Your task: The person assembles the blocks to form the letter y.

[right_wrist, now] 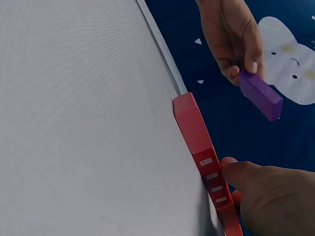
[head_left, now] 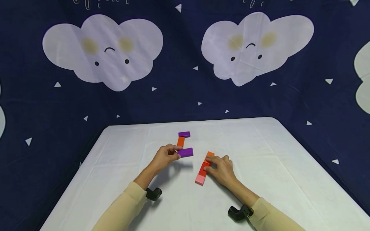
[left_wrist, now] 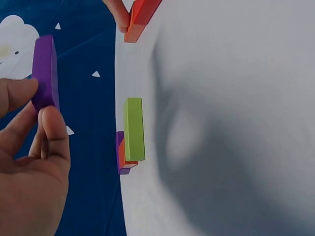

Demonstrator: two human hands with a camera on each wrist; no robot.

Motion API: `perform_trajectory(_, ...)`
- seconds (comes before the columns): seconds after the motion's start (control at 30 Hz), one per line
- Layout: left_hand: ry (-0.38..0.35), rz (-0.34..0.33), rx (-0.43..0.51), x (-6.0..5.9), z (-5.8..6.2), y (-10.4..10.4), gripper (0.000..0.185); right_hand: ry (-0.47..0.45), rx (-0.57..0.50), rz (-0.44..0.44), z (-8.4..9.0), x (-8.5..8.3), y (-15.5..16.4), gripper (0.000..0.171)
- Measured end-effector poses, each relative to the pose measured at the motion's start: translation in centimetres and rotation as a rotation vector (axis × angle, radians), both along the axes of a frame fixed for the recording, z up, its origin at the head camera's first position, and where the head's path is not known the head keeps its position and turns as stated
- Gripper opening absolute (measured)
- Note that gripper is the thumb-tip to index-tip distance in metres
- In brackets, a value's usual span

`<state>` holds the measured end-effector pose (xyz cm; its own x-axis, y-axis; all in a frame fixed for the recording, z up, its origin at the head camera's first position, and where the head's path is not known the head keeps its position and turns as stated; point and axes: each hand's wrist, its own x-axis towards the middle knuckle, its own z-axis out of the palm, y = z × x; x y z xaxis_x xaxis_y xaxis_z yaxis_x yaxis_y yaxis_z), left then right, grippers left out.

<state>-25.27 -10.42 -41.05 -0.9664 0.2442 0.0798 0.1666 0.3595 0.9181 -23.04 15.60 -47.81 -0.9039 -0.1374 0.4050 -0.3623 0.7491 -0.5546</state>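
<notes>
Your left hand (head_left: 165, 157) pinches the purple block (head_left: 186, 152), long axis pointing right; your right hand (head_left: 221, 169) presses the red row (head_left: 205, 168) with its fingers straight.

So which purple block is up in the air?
The purple block pinched in the left hand. The other purple block lies on the table, farther back, beyond the orange block.

We see even, bright light from above; soft hand shadows fall on the table (head_left: 260, 154). Wrist views look tilted, and near fingers (left_wrist: 49, 142) blur slightly.
</notes>
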Motion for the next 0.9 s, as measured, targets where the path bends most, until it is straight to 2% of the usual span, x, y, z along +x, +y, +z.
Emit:
perform_trajectory(0.23, -0.006, -0.147, -0.082, 1.0, -0.4, -1.2, 0.031, 0.000, -0.001, 0.002, 0.0, 0.1, -0.1, 0.041)
perform_trajectory(0.4, -0.011, -0.255, -0.128, 1.1, -1.5, -1.7, 0.030, -0.011, 0.005, -0.002, 0.0, 0.1, -0.1, 0.041)
perform_trajectory(0.53, 0.014, -0.348, -0.165, 1.0, -2.3, -1.4, 0.030, -0.022, 0.010, -0.001, 0.0, 0.1, 0.0, 0.041)
perform_trajectory(0.67, 0.019, -0.389, -0.186, 1.0, -2.7, -1.1, 0.031, -0.024, 0.006, 0.002, 0.0, 0.1, -0.1, 0.041)
perform_trajectory(0.9, -0.007, -0.393, -0.203, 1.0, -2.9, -0.9, 0.030, -0.022, 0.001, 0.004, 0.1, 0.0, -0.1, 0.040)
